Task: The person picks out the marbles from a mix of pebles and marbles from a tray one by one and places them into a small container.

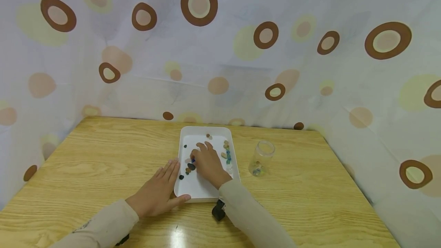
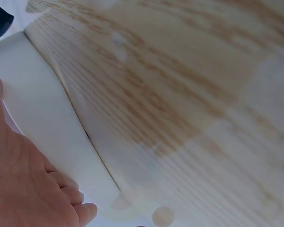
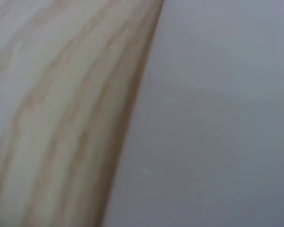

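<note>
Right grip (image 1: 208,165) is down in the tray (image 1: 203,190), fingertips curled in at a blue stone (image 1: 193,160) left of centre, other fingers loosely spread. Can't tell if the pinch has closed on it: my fingers hide the contact, and the right wrist view gives only wood and blurred white. A dark stone (image 1: 191,167) sits right beside the blue one, so I read fingertips as the sane choice; a whole-palm grab would likely sweep up neighbours. Left grip (image 1: 156,196) has hold of nothing: fingers straight along the tray's left wall, thumb at the near rim. Looks like a brace, since a light tray would probably skid on the counter (image 1: 131,152). More stones (image 1: 228,156) line the right side, leaving bare floor between groups, handy for finger room. Jar (image 1: 262,158) stands upright, apart from the tray's right wall, small bits in its base; presumably parked there for easy right-side reach.
</note>
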Tool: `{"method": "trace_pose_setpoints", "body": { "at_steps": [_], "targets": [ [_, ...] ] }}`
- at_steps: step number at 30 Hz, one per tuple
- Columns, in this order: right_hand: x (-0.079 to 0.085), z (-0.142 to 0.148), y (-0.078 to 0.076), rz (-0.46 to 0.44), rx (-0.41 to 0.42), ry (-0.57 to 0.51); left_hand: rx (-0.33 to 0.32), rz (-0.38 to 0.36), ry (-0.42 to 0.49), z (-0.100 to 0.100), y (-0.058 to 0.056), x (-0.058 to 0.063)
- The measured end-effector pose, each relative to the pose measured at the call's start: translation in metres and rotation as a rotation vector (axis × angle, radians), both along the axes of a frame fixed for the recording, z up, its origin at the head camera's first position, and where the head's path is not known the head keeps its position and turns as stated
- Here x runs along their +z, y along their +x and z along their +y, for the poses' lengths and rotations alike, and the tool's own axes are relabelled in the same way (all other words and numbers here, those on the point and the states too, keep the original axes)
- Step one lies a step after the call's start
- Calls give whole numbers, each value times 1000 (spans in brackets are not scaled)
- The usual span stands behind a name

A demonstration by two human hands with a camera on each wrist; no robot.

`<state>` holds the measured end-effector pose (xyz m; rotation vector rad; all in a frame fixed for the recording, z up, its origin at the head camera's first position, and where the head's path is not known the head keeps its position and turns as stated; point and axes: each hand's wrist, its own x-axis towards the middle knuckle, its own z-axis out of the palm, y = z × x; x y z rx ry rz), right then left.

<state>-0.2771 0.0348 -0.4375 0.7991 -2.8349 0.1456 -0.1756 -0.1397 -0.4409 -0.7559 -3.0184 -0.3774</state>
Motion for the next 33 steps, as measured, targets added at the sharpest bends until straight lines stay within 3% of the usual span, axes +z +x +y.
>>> {"method": "trace_pose_setpoints", "body": {
  "at_steps": [7, 15, 22, 26, 33],
  "targets": [
    [23, 18, 2, -6, 24, -134, 7, -3, -14, 1, -1, 0],
    [59, 53, 11, 136, 62, -277, -1, -12, -6, 3, -1, 1],
    [71, 91, 18, 218, 45, -374, 24, -41, -7, -2, 6, -4],
    [75, 126, 18, 257, -12, -397, 18, -45, 7, 0, 6, -4],
    [82, 177, 19, 234, -142, -421, 18, -19, 15, 2, 1, -2]
  ]
}}
